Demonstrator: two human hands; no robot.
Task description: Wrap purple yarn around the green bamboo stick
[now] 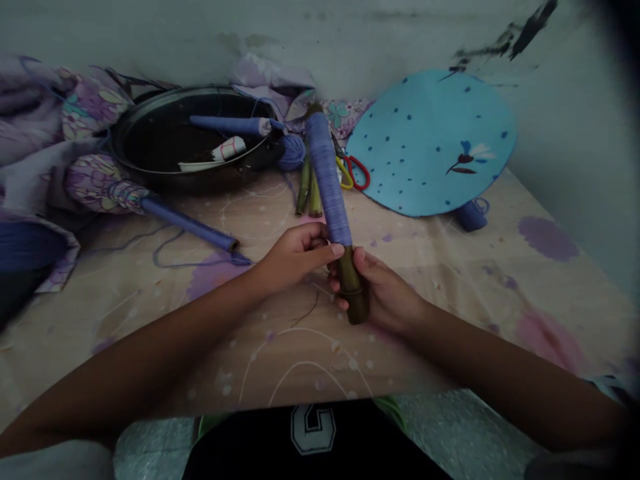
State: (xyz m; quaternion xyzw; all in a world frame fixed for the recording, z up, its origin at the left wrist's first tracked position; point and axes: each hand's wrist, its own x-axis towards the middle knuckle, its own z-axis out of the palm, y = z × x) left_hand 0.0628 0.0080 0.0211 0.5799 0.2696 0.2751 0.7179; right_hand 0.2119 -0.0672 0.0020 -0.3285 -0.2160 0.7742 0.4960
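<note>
A bamboo tube slants away from me, wound with blue-violet yarn along most of its length. Its near end is bare and shows a ring-like joint. My right hand wraps around this bare end, fingertips showing on the left side. Where the winding stops, my left hand grips the tube, thumb across the front and fingers bent behind. Whether a yarn end lies between those fingers is hidden. Behind the tube are red-and-yellow-handled scissors and short bamboo pieces.
A dark pan at back left holds a yarn-wrapped stick; a yarn ball sits beside it. Another wrapped rod with patterned cloth lies left. A blue oval board leans against the wall.
</note>
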